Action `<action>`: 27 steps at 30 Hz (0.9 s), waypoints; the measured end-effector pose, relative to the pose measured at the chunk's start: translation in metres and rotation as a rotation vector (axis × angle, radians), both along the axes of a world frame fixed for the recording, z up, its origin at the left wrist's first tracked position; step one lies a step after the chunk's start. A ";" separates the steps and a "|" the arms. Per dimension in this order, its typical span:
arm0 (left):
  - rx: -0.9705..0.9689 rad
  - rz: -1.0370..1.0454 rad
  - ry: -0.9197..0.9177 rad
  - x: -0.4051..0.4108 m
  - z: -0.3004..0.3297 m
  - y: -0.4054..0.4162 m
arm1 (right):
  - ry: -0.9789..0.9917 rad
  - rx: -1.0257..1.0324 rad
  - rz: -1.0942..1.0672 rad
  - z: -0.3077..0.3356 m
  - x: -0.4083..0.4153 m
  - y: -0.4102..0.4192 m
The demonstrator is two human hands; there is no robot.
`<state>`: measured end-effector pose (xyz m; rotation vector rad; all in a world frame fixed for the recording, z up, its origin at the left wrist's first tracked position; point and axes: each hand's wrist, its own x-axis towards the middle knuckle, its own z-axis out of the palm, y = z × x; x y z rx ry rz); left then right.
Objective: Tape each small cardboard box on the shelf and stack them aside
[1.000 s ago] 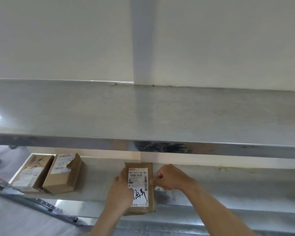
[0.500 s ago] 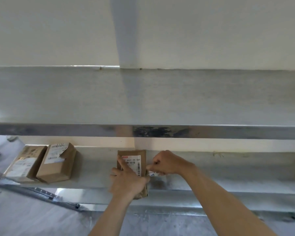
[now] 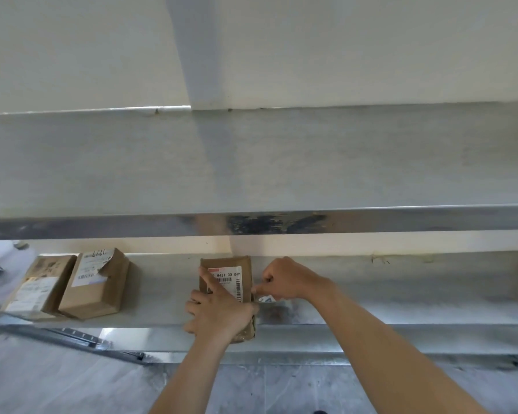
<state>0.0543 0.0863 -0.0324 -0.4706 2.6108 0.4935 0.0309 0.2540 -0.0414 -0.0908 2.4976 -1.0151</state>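
the left hand [image 3: 219,312] has slid up to press flat on the labelled cardboard box [image 3: 245,264], forefinger now stretched out, while the right hand [image 3: 284,279] pinches a tape strip [image 3: 266,299] at the box's right edge, so taping is underway.

Three small cardboard boxes sit on the lower shelf [image 3: 401,306]: two side by side at left [image 3: 44,283] [image 3: 97,283], one at centre [image 3: 245,262]. Two bare hands, left [image 3: 219,312] and right [image 3: 284,279].

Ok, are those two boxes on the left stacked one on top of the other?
No, the two boxes on the left sit side by side on the lower shelf, both directly on its surface.
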 end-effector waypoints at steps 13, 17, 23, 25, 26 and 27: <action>-0.169 -0.027 0.054 0.041 -0.017 0.018 | 0.010 -0.034 -0.016 -0.004 0.006 -0.001; -0.076 0.023 0.078 0.043 -0.019 0.009 | -0.006 -0.039 -0.015 -0.004 0.006 -0.003; 0.071 0.074 0.096 0.038 -0.017 -0.006 | -0.007 -0.067 -0.014 0.005 0.009 -0.001; 0.130 0.106 0.092 0.036 -0.015 -0.009 | -0.019 -0.071 -0.016 0.006 0.010 0.001; 0.160 0.124 0.095 0.036 -0.015 -0.011 | -0.028 -0.075 -0.018 0.006 0.011 0.001; 0.191 0.146 0.104 0.036 -0.014 -0.012 | -0.033 -0.081 -0.021 0.006 0.012 0.000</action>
